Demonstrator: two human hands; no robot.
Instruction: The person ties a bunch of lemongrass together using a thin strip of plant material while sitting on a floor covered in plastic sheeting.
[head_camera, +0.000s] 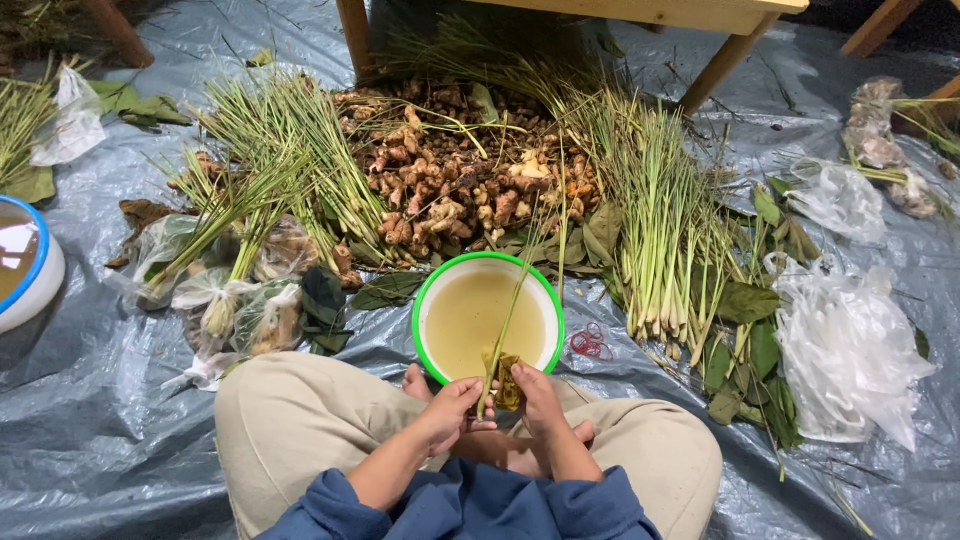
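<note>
Head view has you cross-legged, left hand (448, 408) and right hand (535, 395) with fingers closed on a lemongrass stalk (503, 335) and folded leaf (507, 380), held over the green-rimmed bowl (432, 290) at twelve o'clock, seemingly so drips fall in.

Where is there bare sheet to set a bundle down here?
Bare grey sheet lies left of the knee, between the blue-rimmed bowl and the bagged bundles. Another patch lies at lower right, below the white bags. Around the green-rimmed bowl, roots and stalks crowd everything.
</note>
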